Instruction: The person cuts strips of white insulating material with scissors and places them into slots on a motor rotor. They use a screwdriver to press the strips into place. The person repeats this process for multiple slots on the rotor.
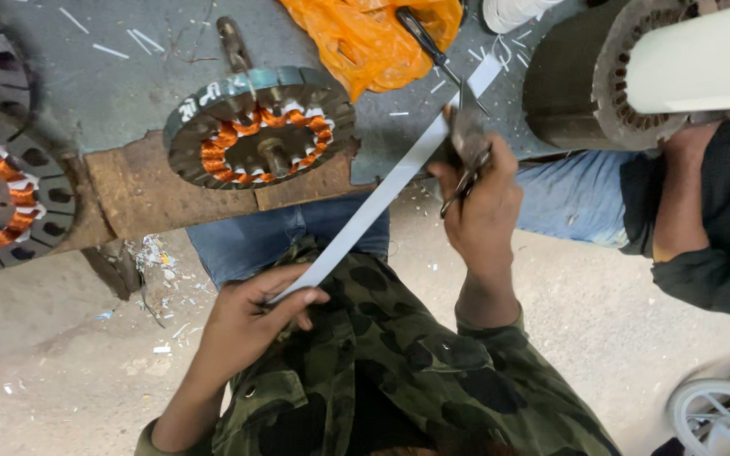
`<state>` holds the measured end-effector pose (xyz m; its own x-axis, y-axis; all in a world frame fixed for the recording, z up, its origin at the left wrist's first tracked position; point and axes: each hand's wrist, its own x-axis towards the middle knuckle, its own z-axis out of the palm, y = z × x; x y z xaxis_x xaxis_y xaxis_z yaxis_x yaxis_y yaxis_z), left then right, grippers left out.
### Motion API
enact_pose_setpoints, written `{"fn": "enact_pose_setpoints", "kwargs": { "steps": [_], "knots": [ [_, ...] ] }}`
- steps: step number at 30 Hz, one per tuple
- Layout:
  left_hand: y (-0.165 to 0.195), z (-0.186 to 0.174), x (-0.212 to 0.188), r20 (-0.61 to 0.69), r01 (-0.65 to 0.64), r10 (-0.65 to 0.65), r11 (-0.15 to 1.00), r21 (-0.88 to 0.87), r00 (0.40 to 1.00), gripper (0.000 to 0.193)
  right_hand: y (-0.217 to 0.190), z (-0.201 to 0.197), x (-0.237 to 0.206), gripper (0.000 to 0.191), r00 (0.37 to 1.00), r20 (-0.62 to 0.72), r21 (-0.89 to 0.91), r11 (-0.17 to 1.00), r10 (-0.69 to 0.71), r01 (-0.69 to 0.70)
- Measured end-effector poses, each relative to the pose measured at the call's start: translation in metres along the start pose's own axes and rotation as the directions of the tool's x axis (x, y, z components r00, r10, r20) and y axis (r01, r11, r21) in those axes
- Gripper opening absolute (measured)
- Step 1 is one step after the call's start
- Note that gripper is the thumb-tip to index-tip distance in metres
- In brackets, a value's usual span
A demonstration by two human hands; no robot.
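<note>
Camo sleeves nearest, both hands up in front of the chest. Left hand [255,308] closed around the near end of a long pale strip [382,186], thumb on top, fingers curled under. Strip runs up and to the right, taut and nearly straight, far end out over the bench [103,93]. Right hand [479,207] wrapped shut around the handles of dark scissors [465,139], blades on the strip just past its middle. Cannot tell how far the blades are parted.

For a clean cut, probably best: keep the strip taut from the left hand, keep it flat with no twist, hold the blades square across the width, cut deep in the blades rather than at the tips, keep the left fingers well back from the cut line.

Further out: round motor core [259,135] with orange copper windings, lying flat on the rusty bench edge, shaft pointing up. More wound cores [2,177] at the left edge. Orange plastic bag [365,38] beyond, with a screwdriver [424,42] across it. White offcut slivers scattered on bench and floor. Right side: another person's arm [678,203] in a dark sleeve, resting by a large slotted core [627,76].
</note>
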<state>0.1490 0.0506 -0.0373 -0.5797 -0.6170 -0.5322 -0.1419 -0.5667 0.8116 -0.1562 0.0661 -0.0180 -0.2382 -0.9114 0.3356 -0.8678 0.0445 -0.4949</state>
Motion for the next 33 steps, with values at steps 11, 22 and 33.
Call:
{"fn": "enact_pose_setpoints", "kwargs": {
  "steps": [11, 22, 33],
  "knots": [
    [0.013, 0.014, 0.008, -0.019, -0.094, 0.095, 0.994, 0.051, 0.995, 0.033, -0.010, 0.002, -0.013, 0.063, 0.996, -0.018, -0.003, 0.996, -0.085, 0.085],
    [0.005, 0.019, 0.017, -0.267, -0.387, 0.383, 0.921, 0.042, 0.884, 0.024, -0.002, -0.013, 0.009, 0.060, 0.999, 0.036, -0.167, 0.986, -0.012, 0.018],
    [0.011, 0.023, 0.012, -0.442, -0.385, 0.331, 0.922, -0.035, 0.834, 0.020, -0.002, -0.009, -0.001, 0.059, 0.998, -0.032, 0.001, 0.999, -0.047, 0.047]
  ]
}}
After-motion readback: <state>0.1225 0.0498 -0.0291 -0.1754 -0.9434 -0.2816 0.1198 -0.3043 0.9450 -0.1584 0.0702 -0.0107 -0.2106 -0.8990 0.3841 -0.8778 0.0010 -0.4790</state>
